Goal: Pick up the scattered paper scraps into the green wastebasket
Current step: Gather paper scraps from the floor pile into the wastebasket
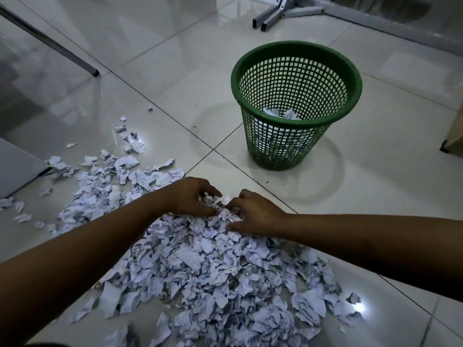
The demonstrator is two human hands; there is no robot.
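Both hands, left hand (186, 196) and right hand (253, 215), curl their fingers around a clump of paper scraps (213, 266), bunching a handful for the nearby green wastebasket (295, 56).

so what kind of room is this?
Probably an office or classroom floor: glossy white floor tiles, metal furniture legs, and a green wastebasket beside torn paper scraps.

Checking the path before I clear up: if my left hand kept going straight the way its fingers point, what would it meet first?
Most likely the right hand: the left hand points right across the paper scraps, and only a small clump of scraps lies between their fingertips. Depth is hard to judge.
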